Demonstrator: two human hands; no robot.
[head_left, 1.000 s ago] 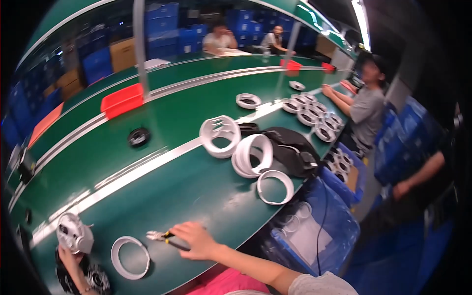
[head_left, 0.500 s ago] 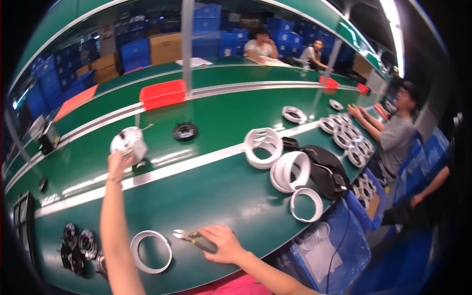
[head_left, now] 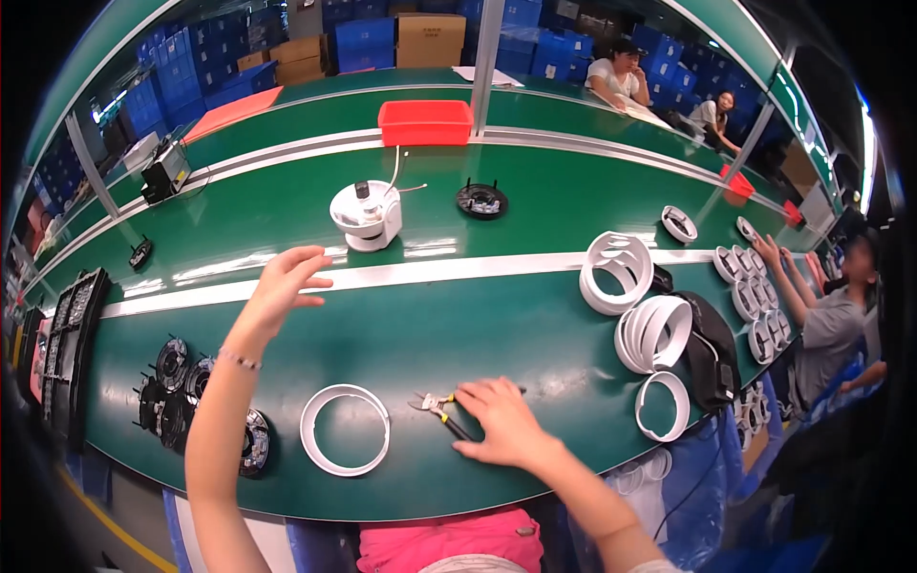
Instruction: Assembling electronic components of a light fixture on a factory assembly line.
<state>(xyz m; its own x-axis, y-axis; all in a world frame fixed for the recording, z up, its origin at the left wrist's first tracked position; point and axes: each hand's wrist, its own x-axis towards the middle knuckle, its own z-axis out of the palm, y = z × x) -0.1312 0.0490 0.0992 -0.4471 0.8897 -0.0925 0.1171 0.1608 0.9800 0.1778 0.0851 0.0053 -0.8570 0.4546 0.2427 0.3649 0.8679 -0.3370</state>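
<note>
Long green bench (head_left: 401, 334) with a white stripe running along it. Flat white plastic ring (head_left: 345, 429) lies near the front edge. Stack of black round metal parts (head_left: 177, 401) sits at front left, black slotted tray (head_left: 67, 329) beyond it. Three white ring housings stand at right: (head_left: 616, 272), (head_left: 655, 334), (head_left: 663, 406), with a black bag (head_left: 712, 349) just beside them. Red plastic bin (head_left: 426, 122) at the back, black round part (head_left: 481, 200) near it. Blue crates (head_left: 368, 33) and cardboard boxes (head_left: 430, 38) behind. Other people work at right and rear.
</note>
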